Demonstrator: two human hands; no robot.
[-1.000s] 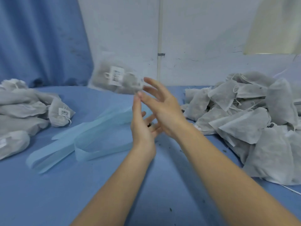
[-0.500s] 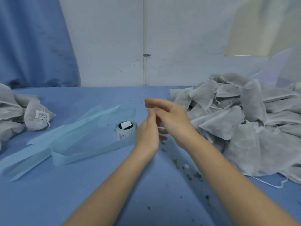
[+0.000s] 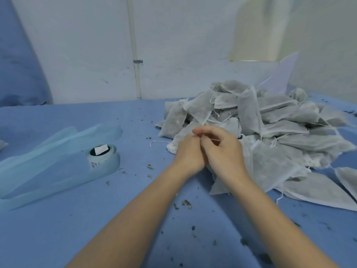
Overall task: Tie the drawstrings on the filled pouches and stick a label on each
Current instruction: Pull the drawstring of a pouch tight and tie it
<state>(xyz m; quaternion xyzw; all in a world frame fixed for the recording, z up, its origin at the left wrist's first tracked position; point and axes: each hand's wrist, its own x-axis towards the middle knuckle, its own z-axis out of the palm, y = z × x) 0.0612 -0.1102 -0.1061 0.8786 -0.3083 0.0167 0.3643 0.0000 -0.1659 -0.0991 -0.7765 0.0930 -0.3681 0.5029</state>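
Both hands meet at the near edge of the pile of pouches (image 3: 270, 132), which fills the worktop (image 3: 77, 229) from 1 to 3 o'clock. The left hand (image 3: 188, 151) and right hand (image 3: 224, 149) have curled fingers that seem to pinch a thin white drawstring (image 3: 157, 142) of the nearest pouch (image 3: 179, 138); the grip itself is partly hidden. To tie well, I would draw both cord ends evenly so the neck gathers shut, then knot close against it. The label roll (image 3: 102, 157) waits at 9 o'clock.
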